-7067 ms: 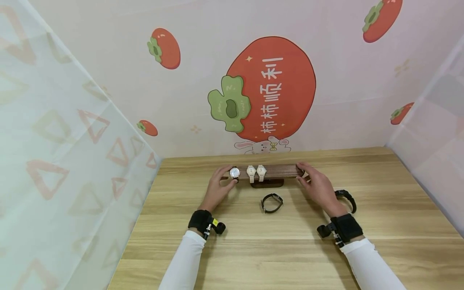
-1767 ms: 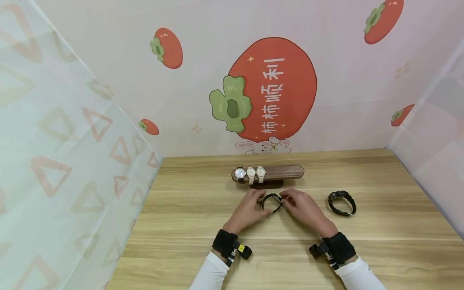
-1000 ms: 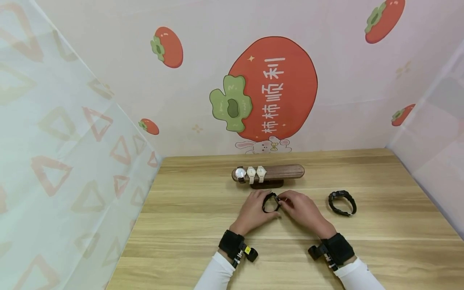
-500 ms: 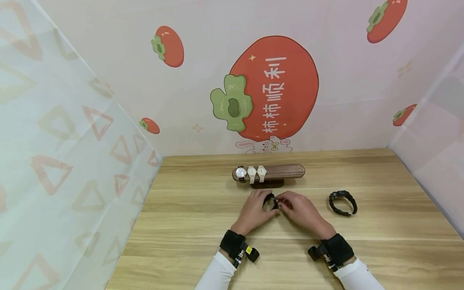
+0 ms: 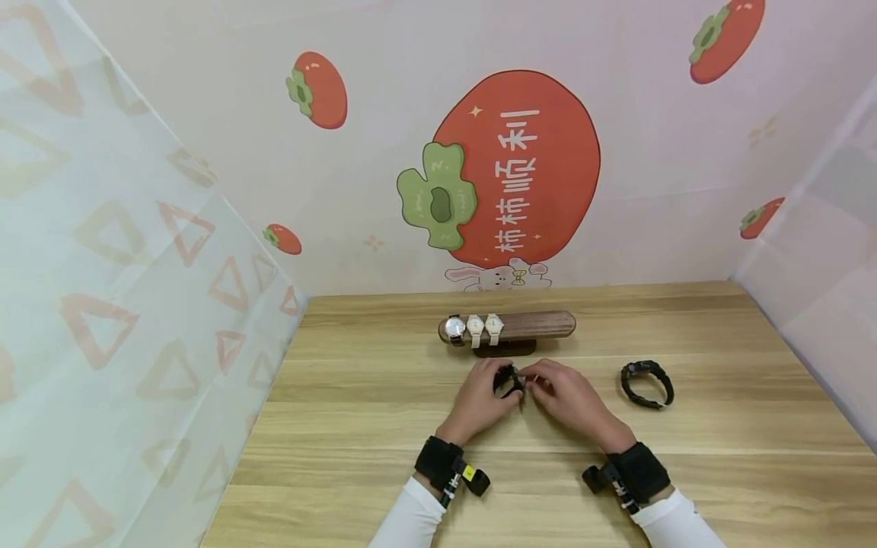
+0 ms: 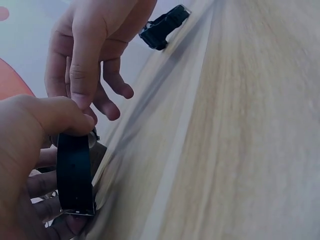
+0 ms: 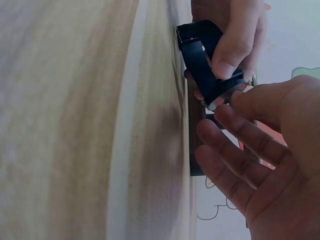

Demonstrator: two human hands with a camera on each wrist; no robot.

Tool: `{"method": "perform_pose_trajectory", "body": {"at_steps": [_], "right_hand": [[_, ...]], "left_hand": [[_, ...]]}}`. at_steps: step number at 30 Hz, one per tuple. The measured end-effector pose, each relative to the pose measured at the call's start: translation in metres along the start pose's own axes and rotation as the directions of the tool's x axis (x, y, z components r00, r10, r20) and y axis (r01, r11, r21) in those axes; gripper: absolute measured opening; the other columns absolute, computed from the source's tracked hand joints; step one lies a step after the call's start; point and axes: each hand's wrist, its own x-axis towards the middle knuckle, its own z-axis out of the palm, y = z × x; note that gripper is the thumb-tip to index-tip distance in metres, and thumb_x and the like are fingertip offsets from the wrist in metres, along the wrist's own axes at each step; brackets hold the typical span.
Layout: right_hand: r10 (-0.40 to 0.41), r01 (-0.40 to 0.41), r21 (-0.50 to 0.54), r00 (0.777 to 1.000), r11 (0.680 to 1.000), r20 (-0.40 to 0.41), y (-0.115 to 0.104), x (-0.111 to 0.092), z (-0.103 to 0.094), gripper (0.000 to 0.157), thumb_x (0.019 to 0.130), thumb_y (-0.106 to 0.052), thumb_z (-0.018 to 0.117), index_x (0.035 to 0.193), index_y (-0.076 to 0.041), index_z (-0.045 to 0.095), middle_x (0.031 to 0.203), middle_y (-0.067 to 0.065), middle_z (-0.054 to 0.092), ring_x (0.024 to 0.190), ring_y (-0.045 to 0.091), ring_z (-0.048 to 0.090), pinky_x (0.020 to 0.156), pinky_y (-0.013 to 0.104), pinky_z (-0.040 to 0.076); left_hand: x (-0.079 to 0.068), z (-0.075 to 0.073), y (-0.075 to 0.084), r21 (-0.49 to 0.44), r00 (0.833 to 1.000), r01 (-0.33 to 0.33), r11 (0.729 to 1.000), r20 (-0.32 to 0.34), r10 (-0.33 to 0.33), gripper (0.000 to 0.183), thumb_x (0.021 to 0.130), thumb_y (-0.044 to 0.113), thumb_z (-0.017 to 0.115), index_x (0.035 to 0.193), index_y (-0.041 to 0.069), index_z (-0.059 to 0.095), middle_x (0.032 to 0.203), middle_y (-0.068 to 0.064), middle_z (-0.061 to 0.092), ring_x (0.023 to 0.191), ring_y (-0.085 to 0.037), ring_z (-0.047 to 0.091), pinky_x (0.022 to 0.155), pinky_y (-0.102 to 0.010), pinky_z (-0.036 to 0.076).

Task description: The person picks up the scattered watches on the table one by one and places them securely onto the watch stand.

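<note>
A wristwatch with a black strap stands on its side, its strap in a loop, between both hands at mid-table. My left hand grips it, thumb pressed on the end of the strap by the case and fingers behind the loop. From the other side my right hand pinches the edge of the watch case between thumb and index finger. Its other fingers are spread loosely in the right wrist view. The dial is mostly hidden by the fingers.
Behind the hands stands a dark wooden watch stand. It bears a dark-strapped watch at its left end and two pale watches beside it. A chunky black watch lies at right on the wooden table.
Both hands left the stand and came down to the black-strapped watch. They took hold of it and turned it slightly. The dark-strapped watch on the stand sits a little further right.
</note>
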Motion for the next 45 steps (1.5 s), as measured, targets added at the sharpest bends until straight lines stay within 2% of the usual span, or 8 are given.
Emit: {"method": "perform_pose_trajectory", "body": {"at_steps": [9,13,18,23,26,31,38,45], "right_hand": [[0.058,-0.058,0.038,0.998,0.998,0.007,-0.001,0.000,-0.002,0.033,0.099,-0.017,0.078,0.130,-0.010,0.072,0.117,0.004,0.072,0.093,0.013,0.071,0.079,0.032,0.063],[0.066,-0.067,0.055,0.998,0.996,0.014,0.000,0.000,-0.003,0.038,0.099,-0.018,0.078,0.135,-0.010,0.069,0.122,0.005,0.070,0.095,0.014,0.071,0.081,0.033,0.063],[0.057,-0.059,0.086,0.998,0.995,0.020,0.000,0.000,-0.003,0.040,0.100,-0.021,0.077,0.138,-0.010,0.068,0.124,0.004,0.069,0.097,0.013,0.071,0.082,0.034,0.063],[0.048,-0.051,0.109,0.998,0.993,0.035,0.000,0.000,-0.004,0.042,0.101,-0.023,0.076,0.140,-0.012,0.066,0.127,0.005,0.069,0.100,0.013,0.070,0.084,0.034,0.063],[0.039,-0.044,0.126,0.998,0.991,0.046,0.001,0.000,-0.004,0.042,0.101,-0.023,0.076,0.141,-0.012,0.065,0.129,0.005,0.068,0.102,0.014,0.071,0.085,0.034,0.064],[0.018,-0.025,0.143,0.998,0.989,0.055,0.003,-0.001,-0.005,0.044,0.101,-0.023,0.076,0.143,-0.013,0.064,0.132,0.004,0.067,0.104,0.016,0.071,0.085,0.034,0.064],[0.010,-0.021,0.162,0.997,0.987,0.070,0.004,-0.001,-0.005,0.053,0.099,-0.021,0.079,0.148,-0.011,0.060,0.140,0.007,0.064,0.110,0.022,0.071,0.088,0.037,0.065],[0.018,-0.034,0.164,0.995,0.986,0.096,0.003,-0.002,-0.007,0.059,0.097,-0.022,0.082,0.151,-0.015,0.059,0.145,0.006,0.062,0.110,0.022,0.070,0.088,0.039,0.065]], "left_hand": [[-0.001,-0.003,0.003,-0.164,0.998,0.051,0.985,-0.031,-0.057,0.056,0.097,0.029,0.077,0.147,0.015,0.056,0.142,-0.006,0.062,0.133,-0.025,0.060,0.113,-0.047,0.054],[-0.001,-0.004,0.002,-0.223,0.997,0.037,0.974,-0.050,-0.050,0.054,0.095,0.026,0.078,0.143,0.016,0.057,0.138,-0.006,0.062,0.129,-0.025,0.062,0.111,-0.047,0.055],[-0.002,-0.006,0.001,-0.289,0.997,0.000,0.957,-0.069,-0.021,0.051,0.094,0.022,0.080,0.140,0.017,0.059,0.135,-0.005,0.059,0.125,-0.025,0.062,0.103,-0.037,0.058],[-0.002,-0.008,-0.001,-0.372,0.997,-0.030,0.928,-0.073,0.003,0.050,0.093,0.017,0.083,0.137,0.013,0.061,0.139,-0.009,0.053,0.130,-0.027,0.060,0.103,-0.027,0.060],[-0.002,-0.007,-0.003,-0.385,0.997,-0.045,0.922,-0.082,0.015,0.050,0.093,0.019,0.085,0.137,0.014,0.062,0.139,-0.008,0.053,0.130,-0.026,0.060,0.103,-0.028,0.060],[-0.003,-0.008,-0.006,-0.340,0.995,-0.067,0.938,-0.098,0.036,0.052,0.093,0.029,0.086,0.139,0.020,0.063,0.137,-0.003,0.059,0.126,-0.022,0.060,0.104,-0.036,0.058],[-0.004,-0.010,-0.010,-0.325,0.997,-0.057,0.944,-0.070,0.037,0.063,0.088,0.034,0.086,0.145,0.025,0.062,0.142,0.004,0.061,0.131,-0.015,0.058,0.113,-0.036,0.052],[-0.006,-0.009,-0.012,-0.430,0.998,-0.063,0.901,-0.022,0.059,0.064,0.087,0.026,0.086,0.146,0.023,0.062,0.142,0.001,0.061,0.116,-0.014,0.068,0.104,-0.030,0.060]]}}
